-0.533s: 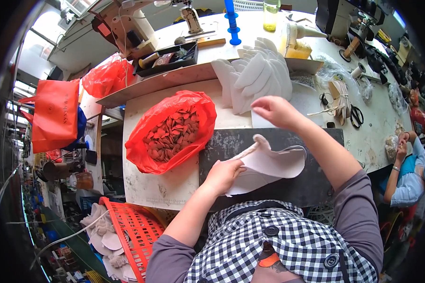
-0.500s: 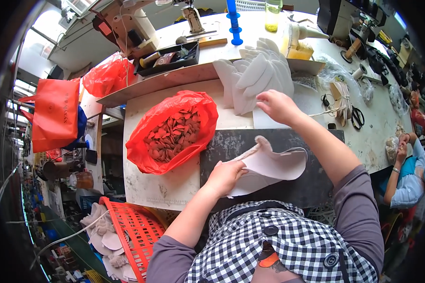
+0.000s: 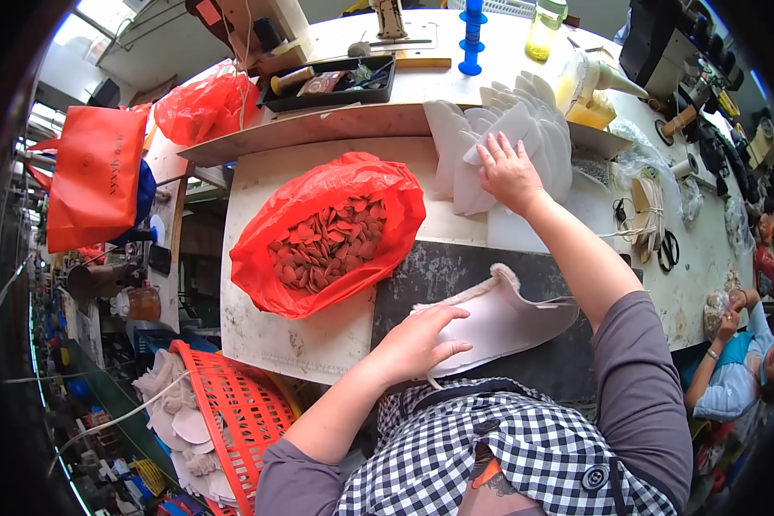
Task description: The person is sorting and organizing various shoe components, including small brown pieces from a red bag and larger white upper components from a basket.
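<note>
A pale, curved fabric piece (image 3: 507, 322) with a fluffy edge, like a shoe upper, lies on the dark board (image 3: 421, 271) in front of me. My left hand (image 3: 417, 344) rests at its left end, thumb and fingers apart. Farther off, my right hand (image 3: 512, 175) reaches out with fingers spread, touching the fanned pile of thin white sole-shaped sheets (image 3: 542, 138). Whether its fingertips grip a sheet does not show. To the left, a red plastic bag (image 3: 258, 258) stands open, full of small dark red pieces (image 3: 331, 245).
A red basket (image 3: 241, 421) with pale fabric pieces is at lower left. Behind a low wooden strip (image 3: 310, 133) sits a black tray (image 3: 335, 86) of small items. Scissors (image 3: 668, 249) and a cord bundle (image 3: 648, 211) lie right. Another person (image 3: 735, 370) sits at far right.
My right hand has moved away from me onto the white sheets, its fingers spreading. My left hand has loosened from the fabric piece, which now lies lower on the board. The view has shifted slightly.
</note>
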Tool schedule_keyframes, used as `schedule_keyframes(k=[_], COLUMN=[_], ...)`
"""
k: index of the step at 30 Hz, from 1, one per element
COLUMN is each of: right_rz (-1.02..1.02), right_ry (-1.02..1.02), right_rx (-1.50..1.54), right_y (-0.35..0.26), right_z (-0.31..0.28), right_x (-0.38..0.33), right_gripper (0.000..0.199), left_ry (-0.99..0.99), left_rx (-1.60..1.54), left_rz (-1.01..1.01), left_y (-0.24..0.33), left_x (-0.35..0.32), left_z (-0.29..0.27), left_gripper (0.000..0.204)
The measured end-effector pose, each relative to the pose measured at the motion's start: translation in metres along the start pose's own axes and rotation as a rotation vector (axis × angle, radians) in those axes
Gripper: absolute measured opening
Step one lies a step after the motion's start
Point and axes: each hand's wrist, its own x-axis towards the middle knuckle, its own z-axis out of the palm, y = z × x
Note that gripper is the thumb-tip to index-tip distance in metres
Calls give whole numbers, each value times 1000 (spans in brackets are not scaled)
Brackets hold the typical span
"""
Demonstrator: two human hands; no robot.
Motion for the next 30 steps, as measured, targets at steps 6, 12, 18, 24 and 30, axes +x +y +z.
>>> schedule_keyframes(k=[6,12,18,24,30], right_rz=[423,803,856,446,638], right_ry=[96,652,421,-157,-51], right_rx=[751,957,1867,1646,2228], right_y=[21,74,59,-10,-78], right_z=[-45,-91,-168,-206,-215], right_x=[7,-18,-65,-109,-135], right_gripper=[17,30,30,27,39], left_ry=[38,79,391,119,526], left_rx=[-31,-53,-453,-803,-548], left_rz=[17,106,29,24,86], left_y=[16,30,21,59,79], left_x=[38,71,81,49,13], left_z=[-24,-19,-6,1,18], left_gripper=[38,36,38,34,15])
